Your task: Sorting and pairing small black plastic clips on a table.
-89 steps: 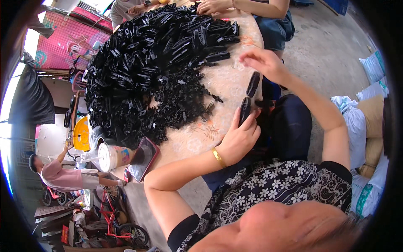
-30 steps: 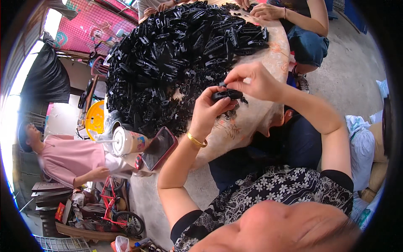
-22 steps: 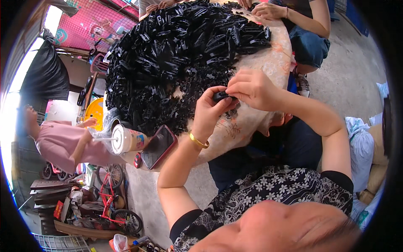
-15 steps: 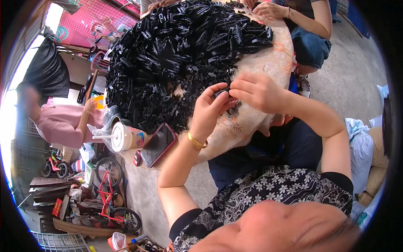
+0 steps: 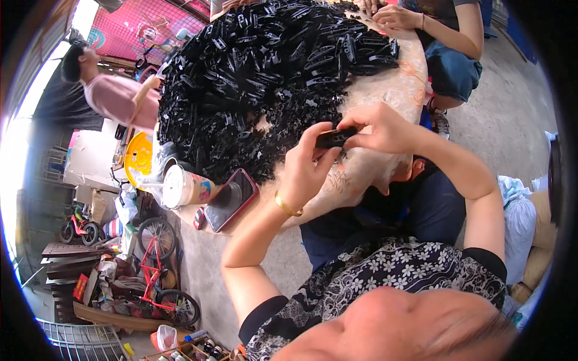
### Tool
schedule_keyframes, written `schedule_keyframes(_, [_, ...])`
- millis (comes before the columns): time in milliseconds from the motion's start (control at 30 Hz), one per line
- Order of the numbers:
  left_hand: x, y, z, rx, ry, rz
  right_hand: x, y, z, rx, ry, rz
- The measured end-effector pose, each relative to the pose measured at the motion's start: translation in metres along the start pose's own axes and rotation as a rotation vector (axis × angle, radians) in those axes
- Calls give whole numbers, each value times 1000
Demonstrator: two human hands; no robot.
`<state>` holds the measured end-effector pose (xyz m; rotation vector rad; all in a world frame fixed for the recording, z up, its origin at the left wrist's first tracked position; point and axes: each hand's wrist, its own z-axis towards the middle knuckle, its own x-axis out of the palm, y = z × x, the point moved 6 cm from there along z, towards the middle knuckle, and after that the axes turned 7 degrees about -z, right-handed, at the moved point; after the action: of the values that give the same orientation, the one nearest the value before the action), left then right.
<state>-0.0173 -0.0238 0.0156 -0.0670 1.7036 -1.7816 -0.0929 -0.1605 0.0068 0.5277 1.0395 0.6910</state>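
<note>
Between my two hands is a flat, elongated black plastic piece (image 5: 335, 138) with small openings in its face. My left hand (image 5: 306, 162), with a gold bangle at the wrist, grips one end between thumb and fingers. At the other end, the thumb and fingertips of my right hand (image 5: 380, 129) pinch it; whether a second small part is there is hidden. Both hands are above the near part of the table. Just beyond them lies a large heap of similar black plastic pieces (image 5: 259, 66), with smaller black bits (image 5: 289, 114) along its near side.
On the cloth-covered table (image 5: 385, 90), a smartphone (image 5: 232, 200) and a lidded drink cup with straw (image 5: 183, 188) sit at the left. A co-worker's hand (image 5: 394, 17) is at the far right. Another person in pink (image 5: 114, 99) stands left. A red bicycle (image 5: 153, 265) is on the floor.
The black piece is now held out longer between my hands, with more of its face showing. My right hand has shifted slightly right. The person in pink has moved farther along the table.
</note>
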Motion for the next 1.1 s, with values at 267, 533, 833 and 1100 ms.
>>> schedule_keyframes(267, [-44,54,-24,-106,-104,957,6,14,-32,-162,763,-244])
schedule_keyframes(533, [-11,52,26,-10,-209,899,11,1,-16,-63,87,-655])
schedule_keyframes(833, [-10,42,63,-17,-142,671,9,-35,2,6,-140,-512])
schedule_keyframes(1100, [-143,74,-12,-466,-485,924,12,-22,-2,-102,-149,-555])
